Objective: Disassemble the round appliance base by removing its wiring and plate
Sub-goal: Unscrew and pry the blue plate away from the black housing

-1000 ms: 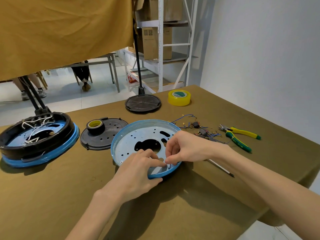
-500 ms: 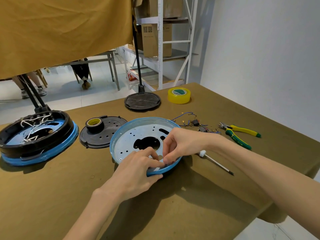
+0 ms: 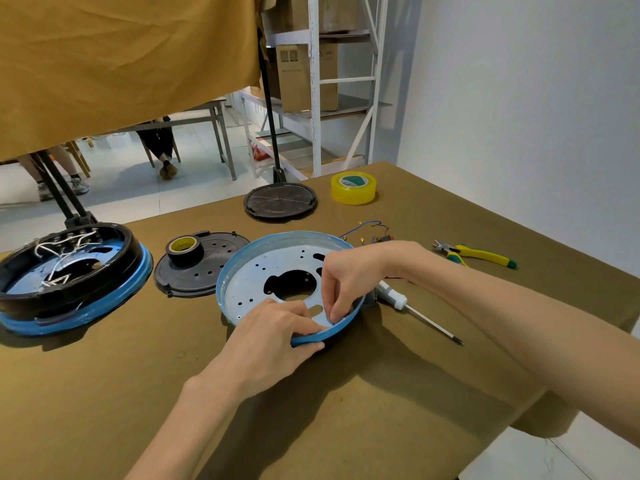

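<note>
A round blue-rimmed metal plate [image 3: 263, 271] with a large central hole lies on the table in front of me. My left hand [image 3: 273, 337] grips its near rim, thumb outside and fingers inside. My right hand [image 3: 349, 275] reaches down from the right, its curled fingertips pinching at the plate's inner edge near the rim; what they hold is hidden. A second round base [image 3: 69, 271], black with a blue ring and white wiring inside, stands at the far left. Removed wires [image 3: 372, 230] lie behind my right hand.
A black perforated cover [image 3: 214, 268] carries a roll of black tape [image 3: 185, 249]. Another black disc [image 3: 280, 200] and a yellow tape roll [image 3: 353, 188] sit at the back. A screwdriver [image 3: 415, 311] and yellow-green cutters [image 3: 478, 254] lie right. The table edge runs close on the right.
The view has shifted slightly. My right hand has moved a little toward the near rim, uncovering the screwdriver's white handle. My left hand keeps its grip on the plate.
</note>
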### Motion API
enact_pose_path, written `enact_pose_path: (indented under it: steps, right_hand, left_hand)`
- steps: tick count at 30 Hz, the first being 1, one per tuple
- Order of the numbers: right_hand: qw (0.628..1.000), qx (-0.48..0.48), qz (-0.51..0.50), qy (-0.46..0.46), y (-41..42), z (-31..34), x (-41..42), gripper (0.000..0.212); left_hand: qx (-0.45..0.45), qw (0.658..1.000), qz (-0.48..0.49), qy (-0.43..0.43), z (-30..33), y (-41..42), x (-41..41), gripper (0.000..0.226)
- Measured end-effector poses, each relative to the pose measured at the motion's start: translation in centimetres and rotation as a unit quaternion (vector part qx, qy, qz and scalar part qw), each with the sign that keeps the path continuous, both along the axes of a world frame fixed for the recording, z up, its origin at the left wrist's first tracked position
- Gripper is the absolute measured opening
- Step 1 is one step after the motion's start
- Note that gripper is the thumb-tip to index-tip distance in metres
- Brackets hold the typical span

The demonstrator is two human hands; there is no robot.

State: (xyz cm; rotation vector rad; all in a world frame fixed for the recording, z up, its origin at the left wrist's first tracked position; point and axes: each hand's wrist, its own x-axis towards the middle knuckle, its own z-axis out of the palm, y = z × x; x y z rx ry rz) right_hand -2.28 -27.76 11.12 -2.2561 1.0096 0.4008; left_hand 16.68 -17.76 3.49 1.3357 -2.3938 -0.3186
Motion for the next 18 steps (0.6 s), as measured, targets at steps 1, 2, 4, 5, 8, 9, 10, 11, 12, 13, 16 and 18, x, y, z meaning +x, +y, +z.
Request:
enact_pose_path:
  steps: [1, 2, 4, 5, 8, 9, 10, 11, 12, 13, 16, 18]
  right_hand:
    - [1.000, -0.006, 0.011, 0.013, 0.0, -0.1, 0.2, 0.010]
    - [0.999, -0.010, 0.022, 0.022, 0.0, -0.2, 0.3, 0.008]
    - [0.999, -0.021, 0.035, 0.030, -0.1, -0.5, 0.4, 0.003]
    - [0.998, -0.030, 0.040, 0.030, -0.1, -0.5, 0.5, 0.003]
    - [0.998, -0.038, 0.045, 0.029, 0.1, -0.7, 0.5, 0.003]
    - [0.998, -0.032, 0.044, 0.025, 0.2, -0.7, 0.3, 0.004]
    - [0.999, -0.026, 0.043, 0.021, 0.2, -0.4, 0.2, 0.004]
    - [0.999, -0.023, 0.044, 0.020, 0.2, 0.1, 0.1, 0.005]
    - [0.998, -0.026, 0.046, 0.021, 0.0, 0.6, 0.2, 0.006]
    - [0.998, -0.030, 0.047, 0.024, -0.2, 1.1, 0.3, 0.007]
    - [0.997, -0.029, 0.045, 0.052, -0.5, 1.2, 0.8, 0.003]
    - [0.996, -0.024, 0.050, 0.065, -0.4, 0.6, 1.2, 0.005]
  left_hand:
    - [0.005, 1.000, -0.003, 0.000, 0.0, 0.0, -0.1, 0.028]
    - [0.009, 1.000, -0.005, 0.001, 0.0, 0.1, -0.2, 0.028]
    - [0.014, 1.000, -0.007, 0.002, 0.0, 0.1, -0.2, 0.028]
    - [0.015, 1.000, -0.007, 0.003, 0.1, 0.1, -0.1, 0.028]
    - [0.008, 1.000, -0.009, 0.012, 0.0, 0.1, -0.1, 0.025]
    - [0.002, 1.000, -0.010, 0.012, 0.0, 0.2, -0.1, 0.025]
    - [-0.006, 1.000, -0.010, 0.012, 0.0, 0.2, -0.1, 0.024]
    - [-0.017, 1.000, -0.005, 0.016, 0.1, 0.2, -0.1, 0.023]
    - [-0.031, 0.999, 0.001, 0.020, 0.4, 0.1, 0.1, 0.022]
    - [-0.045, 0.999, 0.006, 0.024, 0.7, 0.0, 0.2, 0.020]
    - [-0.048, 0.999, 0.004, 0.019, 1.2, -0.3, 0.3, 0.018]
    - [-0.024, 1.000, -0.004, 0.016, 1.0, -0.2, 0.3, 0.019]
